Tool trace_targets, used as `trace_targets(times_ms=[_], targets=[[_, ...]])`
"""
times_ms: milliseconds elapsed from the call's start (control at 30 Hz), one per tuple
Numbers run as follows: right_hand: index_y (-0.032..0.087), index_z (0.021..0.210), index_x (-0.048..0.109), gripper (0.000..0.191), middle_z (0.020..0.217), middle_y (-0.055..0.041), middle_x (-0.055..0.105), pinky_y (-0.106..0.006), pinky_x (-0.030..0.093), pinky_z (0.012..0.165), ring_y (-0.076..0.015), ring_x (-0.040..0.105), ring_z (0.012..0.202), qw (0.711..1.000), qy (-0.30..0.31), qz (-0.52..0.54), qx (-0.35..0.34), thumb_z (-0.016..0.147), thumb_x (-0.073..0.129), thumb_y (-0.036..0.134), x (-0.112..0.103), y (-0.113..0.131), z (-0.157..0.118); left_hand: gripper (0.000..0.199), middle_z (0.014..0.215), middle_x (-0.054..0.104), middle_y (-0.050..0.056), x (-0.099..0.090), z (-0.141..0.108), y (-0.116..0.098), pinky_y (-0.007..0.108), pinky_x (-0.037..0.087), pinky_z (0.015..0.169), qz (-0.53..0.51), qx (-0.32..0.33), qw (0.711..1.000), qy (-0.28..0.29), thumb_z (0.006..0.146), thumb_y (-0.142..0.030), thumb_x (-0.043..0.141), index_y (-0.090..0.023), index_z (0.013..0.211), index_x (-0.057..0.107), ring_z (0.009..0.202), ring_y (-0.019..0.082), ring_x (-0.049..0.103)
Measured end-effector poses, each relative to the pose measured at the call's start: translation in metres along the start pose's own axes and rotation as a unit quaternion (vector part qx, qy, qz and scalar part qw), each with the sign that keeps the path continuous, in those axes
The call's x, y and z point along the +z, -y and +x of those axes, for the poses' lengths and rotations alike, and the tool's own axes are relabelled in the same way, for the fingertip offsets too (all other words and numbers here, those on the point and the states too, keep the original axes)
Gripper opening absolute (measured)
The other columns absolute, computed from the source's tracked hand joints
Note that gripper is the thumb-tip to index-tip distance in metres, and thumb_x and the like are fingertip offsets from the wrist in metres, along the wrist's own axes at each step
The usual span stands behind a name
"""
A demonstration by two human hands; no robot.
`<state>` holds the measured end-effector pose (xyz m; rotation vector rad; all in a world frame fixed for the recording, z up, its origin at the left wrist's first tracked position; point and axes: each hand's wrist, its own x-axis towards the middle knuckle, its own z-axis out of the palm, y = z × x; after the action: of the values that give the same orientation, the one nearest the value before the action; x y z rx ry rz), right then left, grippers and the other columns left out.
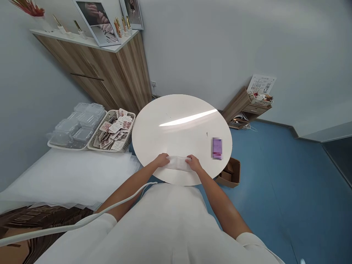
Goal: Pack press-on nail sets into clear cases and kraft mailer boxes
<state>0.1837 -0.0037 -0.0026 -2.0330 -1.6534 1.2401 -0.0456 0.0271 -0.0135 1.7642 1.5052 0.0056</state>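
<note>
A folded white strip (178, 163), cloth-like or paper-like, lies flat near the front edge of a round white table (165, 139). My left hand (161, 160) grips its left end, with the thumb on top. At the opposite end my right hand (194, 163) is closed on it in the same way. The strip is stretched straight between them. To the right of my right hand a purple, blurred-out rectangular item (216, 148) rests on the table. A small dark mark (207, 134) shows near it.
Left of the table stand a basket of printed cards (115, 128) and a tray of clear plastic boxes (79, 123), beside a stack of white sheets (71, 172). A cardboard box (233, 172) sits on the floor at right. A white cable (121, 201) crosses my left arm.
</note>
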Motion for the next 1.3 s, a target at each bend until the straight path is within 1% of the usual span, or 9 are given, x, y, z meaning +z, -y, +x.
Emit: trace_targets(times_ms=[400, 500, 567, 667, 733, 833, 933, 1033, 1300], targets=[[0.019, 0.106, 0.050, 0.032, 0.102, -0.0070, 0.057, -0.030, 0.041, 0.076, -0.0199, 0.053, 0.093, 0.994, -0.087, -0.030, 0.058, 0.074, 0.044, 0.021, 0.005, -0.020, -0.008, 0.029, 0.086, 0.061, 0.005, 0.011, -0.013, 0.006, 0.026, 0.042, 0.064, -0.042, -0.059, 0.994, -0.084, 0.077, -0.034, 0.047, -0.017, 0.100, 0.050, 0.081, 0.018, 0.057], [0.018, 0.116, 0.043, 0.045, 0.117, -0.0115, 0.048, -0.035, 0.036, 0.086, -0.0237, 0.044, 0.108, 0.984, -0.154, -0.085, 0.018, 0.072, 0.045, 0.012, 0.009, -0.013, -0.015, 0.037, 0.103, 0.056, 0.010, 0.010, -0.019, -0.002, 0.030, 0.041, 0.077, 0.006, -0.007, 0.981, -0.194, 0.080, -0.030, 0.043, -0.015, 0.113, 0.043, 0.096, 0.020, 0.052], [0.018, 0.113, 0.045, 0.044, 0.125, -0.0119, 0.042, -0.038, 0.030, 0.092, -0.0248, 0.036, 0.117, 0.971, -0.176, -0.148, -0.061, 0.071, 0.045, 0.008, 0.011, -0.006, -0.020, 0.039, 0.116, 0.050, 0.011, 0.011, -0.022, -0.009, 0.034, 0.036, 0.087, 0.062, 0.082, 0.965, -0.241, 0.081, -0.032, 0.042, -0.016, 0.116, 0.041, 0.108, 0.022, 0.045], [0.021, 0.105, 0.049, 0.035, 0.132, -0.0102, 0.035, -0.043, 0.023, 0.098, -0.0260, 0.026, 0.124, 0.955, -0.085, -0.225, -0.174, 0.070, 0.055, 0.017, 0.016, 0.003, -0.025, 0.048, 0.129, 0.040, 0.010, 0.015, -0.022, -0.019, 0.037, 0.029, 0.094, 0.142, 0.226, 0.951, -0.156, 0.075, -0.040, 0.050, -0.019, 0.117, 0.042, 0.120, 0.026, 0.034], [0.021, 0.105, 0.047, 0.044, 0.135, -0.0107, 0.032, -0.044, 0.024, 0.097, -0.0271, 0.024, 0.125, 0.949, -0.016, -0.255, -0.187, 0.064, 0.063, 0.024, 0.020, 0.006, -0.025, 0.062, 0.134, 0.035, 0.010, 0.021, -0.019, -0.024, 0.039, 0.026, 0.095, 0.185, 0.270, 0.942, -0.074, 0.066, -0.042, 0.060, -0.020, 0.120, 0.040, 0.123, 0.028, 0.029], [0.019, 0.107, 0.044, 0.051, 0.133, -0.0127, 0.033, -0.041, 0.031, 0.092, -0.0261, 0.028, 0.123, 0.948, 0.009, -0.268, -0.169, 0.060, 0.065, 0.016, 0.024, 0.007, -0.023, 0.075, 0.134, 0.036, 0.011, 0.027, -0.013, -0.030, 0.040, 0.027, 0.093, 0.211, 0.264, 0.941, -0.022, 0.060, -0.038, 0.065, -0.020, 0.125, 0.033, 0.121, 0.028, 0.031], [0.018, 0.103, 0.045, 0.048, 0.126, -0.0129, 0.039, -0.037, 0.034, 0.089, -0.0251, 0.036, 0.116, 0.947, 0.014, -0.269, -0.177, 0.059, 0.063, 0.011, 0.023, 0.009, -0.021, 0.061, 0.121, 0.049, 0.010, 0.026, -0.011, -0.034, 0.039, 0.031, 0.087, 0.215, 0.253, 0.943, -0.018, 0.064, -0.034, 0.062, -0.020, 0.119, 0.039, 0.110, 0.027, 0.043], [0.018, 0.098, 0.045, 0.043, 0.112, -0.0103, 0.048, -0.035, 0.038, 0.082, -0.0235, 0.044, 0.104, 0.950, 0.038, -0.263, -0.165, 0.059, 0.063, 0.014, 0.019, 0.012, -0.025, 0.051, 0.108, 0.056, 0.009, 0.021, -0.016, -0.034, 0.038, 0.033, 0.082, 0.212, 0.265, 0.940, -0.008, 0.065, -0.035, 0.061, -0.019, 0.111, 0.045, 0.100, 0.026, 0.049], [0.018, 0.094, 0.048, 0.043, 0.094, -0.0060, 0.055, -0.026, 0.035, 0.064, -0.0204, 0.049, 0.085, 0.955, 0.141, -0.212, -0.150, 0.057, 0.067, 0.027, 0.013, 0.011, -0.055, 0.054, 0.111, 0.055, 0.009, 0.022, -0.051, -0.019, 0.034, 0.034, 0.082, 0.160, 0.314, 0.935, 0.051, 0.076, -0.053, 0.044, -0.020, 0.118, 0.043, 0.100, 0.024, 0.049]])
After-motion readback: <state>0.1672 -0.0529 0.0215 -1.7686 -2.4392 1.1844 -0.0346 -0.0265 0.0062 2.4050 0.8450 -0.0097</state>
